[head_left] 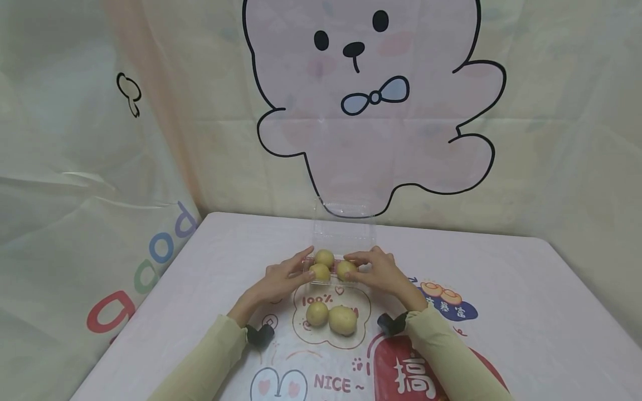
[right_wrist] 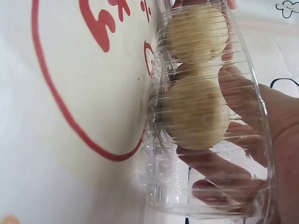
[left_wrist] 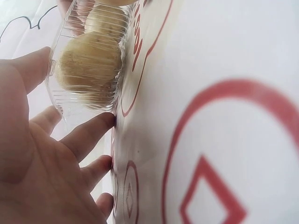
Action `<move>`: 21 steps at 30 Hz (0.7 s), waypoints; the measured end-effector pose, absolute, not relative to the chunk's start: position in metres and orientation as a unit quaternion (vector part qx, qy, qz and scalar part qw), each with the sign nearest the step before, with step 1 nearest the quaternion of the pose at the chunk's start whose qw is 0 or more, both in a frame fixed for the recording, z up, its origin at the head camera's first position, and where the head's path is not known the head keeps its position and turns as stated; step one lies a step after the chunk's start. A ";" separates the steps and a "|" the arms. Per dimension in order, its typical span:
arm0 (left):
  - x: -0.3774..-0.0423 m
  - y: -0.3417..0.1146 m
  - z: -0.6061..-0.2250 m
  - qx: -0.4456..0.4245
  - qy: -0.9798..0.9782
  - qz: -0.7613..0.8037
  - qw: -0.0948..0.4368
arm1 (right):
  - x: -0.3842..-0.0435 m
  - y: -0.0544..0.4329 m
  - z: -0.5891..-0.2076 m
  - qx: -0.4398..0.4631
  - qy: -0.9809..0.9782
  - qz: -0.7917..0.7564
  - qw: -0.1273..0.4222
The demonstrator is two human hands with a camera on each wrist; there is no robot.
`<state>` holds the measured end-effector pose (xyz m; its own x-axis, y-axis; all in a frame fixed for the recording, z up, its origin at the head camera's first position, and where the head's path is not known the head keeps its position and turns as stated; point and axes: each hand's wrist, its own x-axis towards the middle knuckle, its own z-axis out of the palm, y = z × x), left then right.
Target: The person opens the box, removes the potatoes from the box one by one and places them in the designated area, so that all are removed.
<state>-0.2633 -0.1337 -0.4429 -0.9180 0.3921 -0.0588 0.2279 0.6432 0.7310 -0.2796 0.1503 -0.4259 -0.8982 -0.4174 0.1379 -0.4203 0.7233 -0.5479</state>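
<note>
A clear plastic box (head_left: 331, 282) stands on the table with its hinged lid (head_left: 345, 236) raised at the back. Three yellowish potatoes are inside: a back-left potato (head_left: 324, 258), a front-left potato (head_left: 319, 272) and a right potato (head_left: 345, 270). My left hand (head_left: 283, 279) holds the box's left end, its thumb (left_wrist: 37, 70) at the rim and the other fingers spread along the side. Inside the box, my right hand (head_left: 378, 272) grips the right potato, thumb in front and fingers behind, seen through the ribbed wall in the right wrist view.
In front of the box, a round potato (head_left: 317, 314) and a larger, longer potato (head_left: 343, 321) lie side by side on the printed white tablecloth (head_left: 241, 250). A curtain (head_left: 431, 145) with a cartoon bear hangs behind the table's back edge.
</note>
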 end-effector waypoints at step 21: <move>-0.263 -0.134 -0.443 0.177 0.899 0.387 0.104 | -0.282 0.146 -0.424 0.220 -0.933 0.286 -0.005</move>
